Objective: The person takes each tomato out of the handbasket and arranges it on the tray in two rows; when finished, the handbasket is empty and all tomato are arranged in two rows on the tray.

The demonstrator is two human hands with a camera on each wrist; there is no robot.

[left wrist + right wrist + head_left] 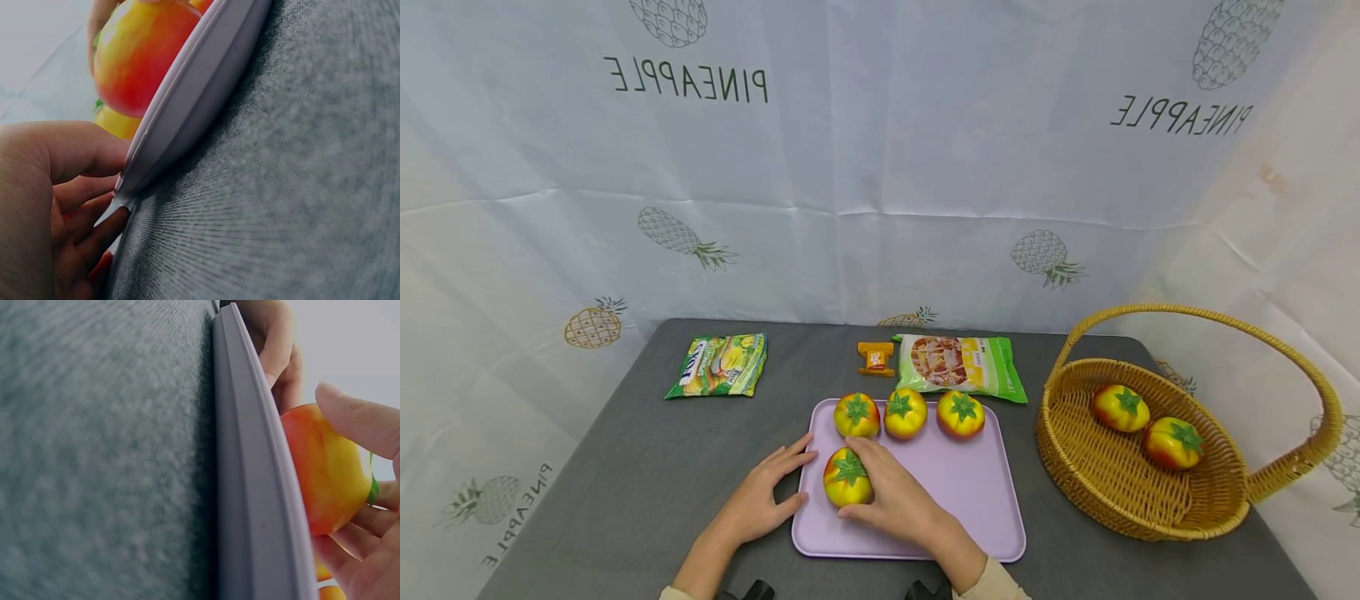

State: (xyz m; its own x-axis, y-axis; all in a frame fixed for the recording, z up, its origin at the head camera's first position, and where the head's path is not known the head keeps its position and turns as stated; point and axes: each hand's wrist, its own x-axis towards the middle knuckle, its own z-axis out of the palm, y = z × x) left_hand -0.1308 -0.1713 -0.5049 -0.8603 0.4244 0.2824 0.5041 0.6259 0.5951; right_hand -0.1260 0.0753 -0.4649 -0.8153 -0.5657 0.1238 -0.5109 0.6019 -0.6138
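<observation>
My right hand [898, 497] curls its thumb and fingers round a yellow-and-red fruit [842, 492] with a green star-shaped leafy top. This fruit is at the left side of a lilac tray [947, 508]. At the tray's left edge my left hand [760, 498] spreads its fingers, and its thumb [94, 150] touches the rim in the left wrist view. Along the tray's far side sit three similar fruits: a left one [857, 415], a middle one [906, 413] and a right one [960, 414]. The right wrist view shows the gripped fruit [328, 469] just over the rim.
To the right stands a wicker basket [1097, 500] with a tall handle, holding two like fruits [1172, 442]. Behind the tray lie a small orange packet [876, 359] and a green-and-white food bag [955, 365]. A green-and-yellow packet [721, 365] is at the far left of the grey table [640, 483].
</observation>
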